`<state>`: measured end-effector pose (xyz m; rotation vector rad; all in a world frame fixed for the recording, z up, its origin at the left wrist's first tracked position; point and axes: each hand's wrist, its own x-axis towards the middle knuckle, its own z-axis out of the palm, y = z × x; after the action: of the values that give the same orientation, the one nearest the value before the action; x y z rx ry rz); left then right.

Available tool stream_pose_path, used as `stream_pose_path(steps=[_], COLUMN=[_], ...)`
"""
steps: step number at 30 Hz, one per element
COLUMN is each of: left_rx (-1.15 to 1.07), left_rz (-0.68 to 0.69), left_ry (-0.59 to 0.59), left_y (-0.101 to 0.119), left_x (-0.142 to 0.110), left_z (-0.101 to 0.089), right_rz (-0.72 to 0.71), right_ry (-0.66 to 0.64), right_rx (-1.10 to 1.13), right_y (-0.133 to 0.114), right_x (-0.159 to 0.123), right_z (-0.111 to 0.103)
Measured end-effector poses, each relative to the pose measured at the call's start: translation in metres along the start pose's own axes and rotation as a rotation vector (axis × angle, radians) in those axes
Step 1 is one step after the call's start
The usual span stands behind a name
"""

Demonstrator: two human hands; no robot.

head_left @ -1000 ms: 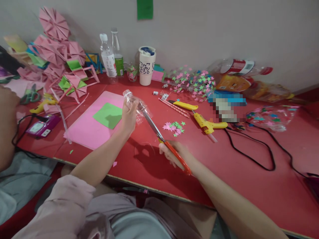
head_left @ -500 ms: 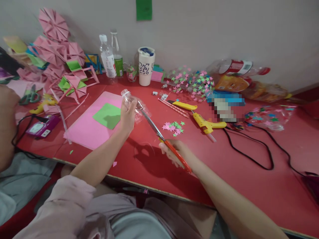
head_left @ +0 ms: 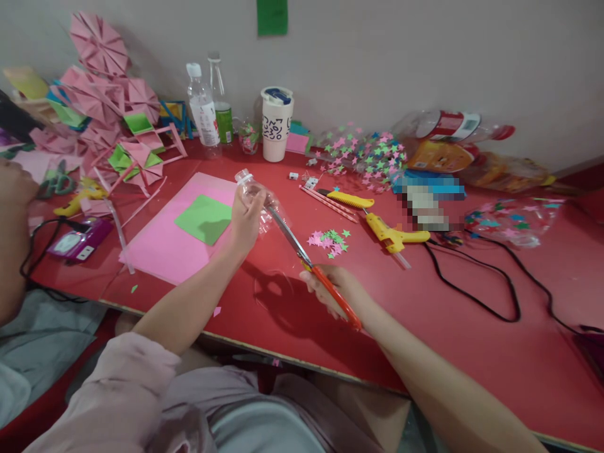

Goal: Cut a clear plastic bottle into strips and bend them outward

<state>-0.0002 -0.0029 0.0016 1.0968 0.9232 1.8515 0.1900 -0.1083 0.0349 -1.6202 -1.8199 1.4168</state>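
Note:
My left hand is wrapped round the top part of a clear plastic bottle, its neck pointing up and away to the left. In my right hand are scissors with orange-red handles. Their blades reach up to the bottle beside my left thumb; whether the tips are inside its wall I cannot tell. Under my hands, shadows fall on the red table. Left of my left hand lie pink sheets with a green square on top. Pink and green paper stars lie just beyond the scissors.
A yellow glue gun with a black cord and a yellow-handled cutter lie to the right. Bottles and a white tumbler stand along the wall. Pink folded paper is piled at left, near another person's arm.
My left hand and the bottle have shifted slightly to the right, toward the scissors. My right hand has stayed almost in place.

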Motion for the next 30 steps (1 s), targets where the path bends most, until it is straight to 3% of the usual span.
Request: stream_pose_path(steps=[11, 25, 30], left_rx=[0.022, 0.039, 0.076], left_rz=[-0.012, -0.003, 0.041], left_ry=[-0.064, -0.057, -0.145], left_y=[-0.0013, -0.0042, -0.0087], left_x=[-0.007, -0.0062, -0.0071], left_z=[0.0033, 0.0026, -0.0007], right_rz=[0.011, 0.055, -0.003], right_ry=[-0.054, 0.003, -0.038], right_rx=[0.087, 0.137, 0.141], right_y=[-0.0079, -0.0085, -0.0081], right_x=[-0.002, -0.003, -0.0035], right_z=[-0.0051, -0.0009, -0.0067])
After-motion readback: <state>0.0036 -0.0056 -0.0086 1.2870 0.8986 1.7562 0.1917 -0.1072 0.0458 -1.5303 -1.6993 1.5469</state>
